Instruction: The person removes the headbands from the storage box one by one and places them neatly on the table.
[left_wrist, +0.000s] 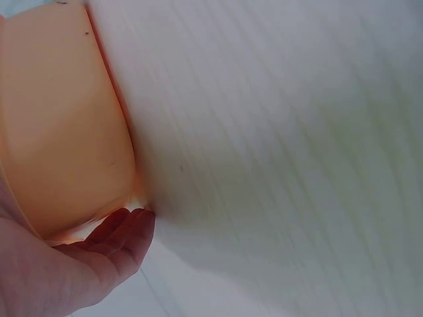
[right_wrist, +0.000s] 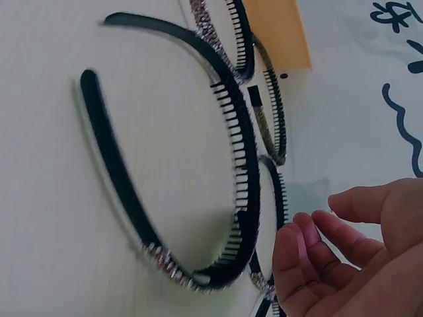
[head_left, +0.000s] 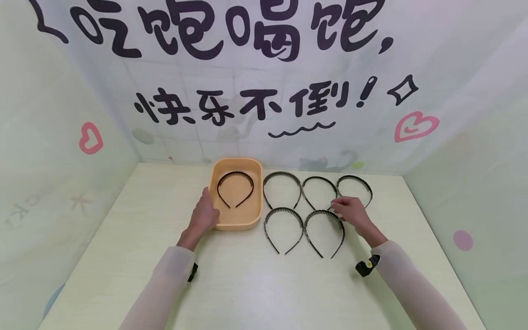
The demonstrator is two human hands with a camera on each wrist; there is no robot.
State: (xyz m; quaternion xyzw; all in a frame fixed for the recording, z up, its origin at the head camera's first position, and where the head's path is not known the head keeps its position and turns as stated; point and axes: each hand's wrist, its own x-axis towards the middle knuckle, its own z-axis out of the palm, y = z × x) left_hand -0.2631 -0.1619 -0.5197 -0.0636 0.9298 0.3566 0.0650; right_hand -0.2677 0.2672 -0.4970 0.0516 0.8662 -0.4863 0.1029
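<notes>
My left hand [head_left: 205, 211] grips the near left corner of the orange plastic box [head_left: 237, 226]. In the left wrist view its fingers [left_wrist: 125, 234] curve against the box's outer wall. One black toothed headband [head_left: 235, 174] lies inside the box. My right hand [head_left: 352, 211] hovers among the headbands, its fingers loosely bent and the thumb apart, with nothing between them. Closest to it are the lower right headband [head_left: 343, 233], the middle back headband [head_left: 319, 178] and the right back headband [head_left: 371, 190]. Sparkly stones cover part of the nearest headband [right_wrist: 248, 152] in the right wrist view.
Two more headbands, one at the back [head_left: 282, 173] and one in front [head_left: 283, 209], lie just right of the box. All rest on a pale wood-grain table [head_left: 255, 293]. A printed white curtain [head_left: 247, 146] stands behind and at both sides.
</notes>
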